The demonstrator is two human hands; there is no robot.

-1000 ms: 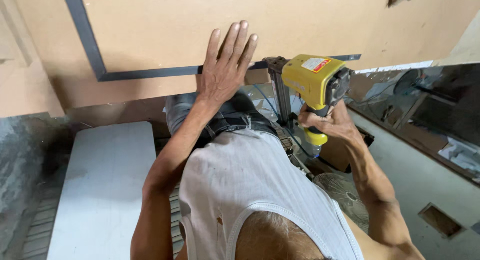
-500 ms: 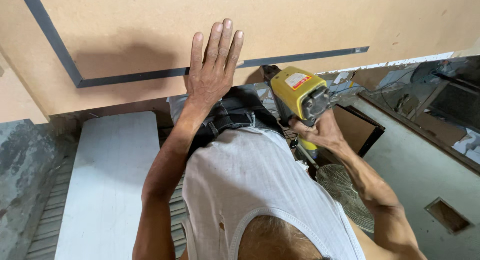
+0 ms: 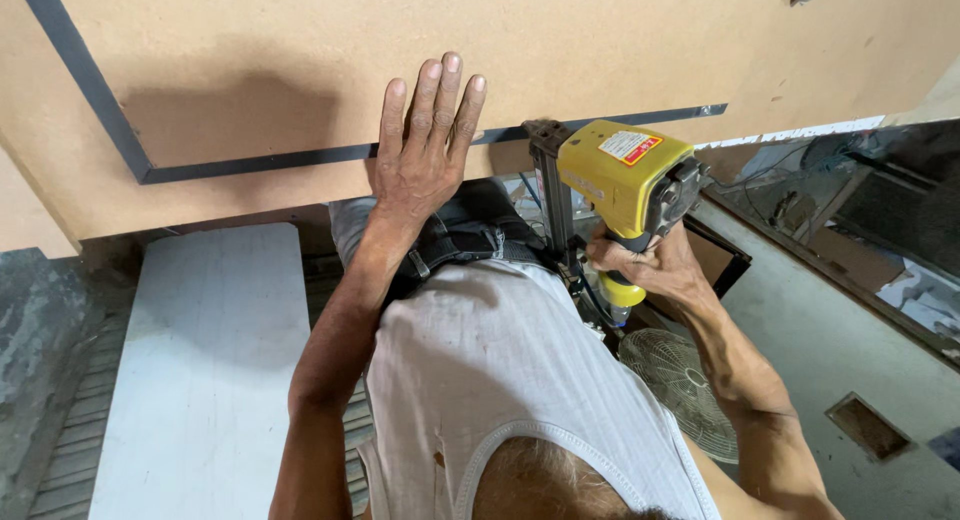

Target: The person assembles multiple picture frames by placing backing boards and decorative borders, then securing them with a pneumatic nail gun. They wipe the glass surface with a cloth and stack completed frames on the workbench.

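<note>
Hands: L (image 3: 425, 155) flat on board (image 3: 300, 70), R (image 3: 650, 265) gripping nailer (image 3: 620, 175).

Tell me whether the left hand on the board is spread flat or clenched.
Spread flat: the left hand lies palm-down on the fibreboard panel, fingers straight and close together, across the dark strip.

Yellow nail gun (image 3: 625, 175), nose seemingly against tan fibreboard panel (image 3: 560, 40), upright
</note>
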